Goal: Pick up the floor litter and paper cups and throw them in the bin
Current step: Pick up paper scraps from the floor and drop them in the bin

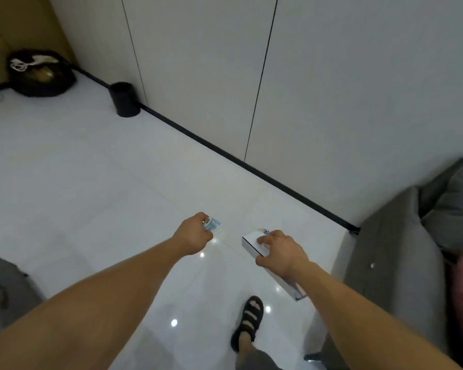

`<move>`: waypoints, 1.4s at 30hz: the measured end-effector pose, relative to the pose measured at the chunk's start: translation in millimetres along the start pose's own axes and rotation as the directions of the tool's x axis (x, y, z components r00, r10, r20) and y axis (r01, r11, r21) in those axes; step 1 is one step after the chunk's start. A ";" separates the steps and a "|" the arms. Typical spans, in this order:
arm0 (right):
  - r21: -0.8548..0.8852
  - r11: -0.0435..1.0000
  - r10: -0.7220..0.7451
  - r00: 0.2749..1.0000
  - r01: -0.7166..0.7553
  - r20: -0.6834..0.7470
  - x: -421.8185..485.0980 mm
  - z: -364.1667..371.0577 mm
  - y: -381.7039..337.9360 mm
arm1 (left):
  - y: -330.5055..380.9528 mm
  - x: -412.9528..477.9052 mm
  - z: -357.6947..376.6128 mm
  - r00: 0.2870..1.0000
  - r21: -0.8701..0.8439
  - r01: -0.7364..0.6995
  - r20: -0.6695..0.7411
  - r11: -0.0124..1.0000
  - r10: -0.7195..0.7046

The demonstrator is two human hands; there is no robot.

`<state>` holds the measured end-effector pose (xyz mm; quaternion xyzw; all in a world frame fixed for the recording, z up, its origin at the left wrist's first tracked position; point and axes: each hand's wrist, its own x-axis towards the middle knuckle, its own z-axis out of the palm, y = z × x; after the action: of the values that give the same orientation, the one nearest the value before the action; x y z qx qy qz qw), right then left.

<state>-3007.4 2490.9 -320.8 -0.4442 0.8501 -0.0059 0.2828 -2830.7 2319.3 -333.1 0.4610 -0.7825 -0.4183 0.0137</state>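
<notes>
Holding a crumpled blue-white cup [212, 225] in the left hand [194, 235], closed round it, above mid-floor [91, 169]. Gripping a long white box [251, 243] from above with the right hand [282, 253], thumb on the near side. Just past it, a blue-white scrap [263, 231], contact unclear. By the floor's wall edge, an upright black bin [125, 100]. In the far left corner, a black bag [42, 74]. Along the right edge, a grey sofa [398, 249].

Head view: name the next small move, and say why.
Probably step toward the black cylindrical bin by the wall: the left hand grips a crumpled blue-and-white wrapper, the right hand holds a long white box, and the bin stands well ahead.
</notes>
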 end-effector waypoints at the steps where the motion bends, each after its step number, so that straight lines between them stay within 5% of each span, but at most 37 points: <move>1: -0.010 0.999 -0.031 1.000 0.031 0.001 21.2 -10.5 -7.3 | 1.9 13.9 -9.0 1.000 -0.006 0.008 -0.026 1.000 -0.008; 9: -0.071 0.968 -0.237 0.969 0.242 0.071 171.5 -99.5 -72.4 | 7.1 98.3 -90.4 0.953 -0.105 0.172 -0.236 0.980 -0.192; 20: -0.169 0.882 -0.413 0.894 0.440 0.174 338.3 -143.8 -225.9 | -68.9 202.5 -200.1 0.854 -0.241 0.331 -0.335 0.912 -0.398; 42: -0.182 0.888 -0.383 0.899 0.421 0.211 675.6 -240.9 -495.8 | -165.1 527.0 -485.4 0.859 -0.252 0.317 -0.333 0.914 -0.390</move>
<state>-3052.6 1620.2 -310.3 -0.6388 0.7072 0.0688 0.2950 -2818.7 1584.3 -319.9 0.6653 -0.6236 -0.3896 0.1296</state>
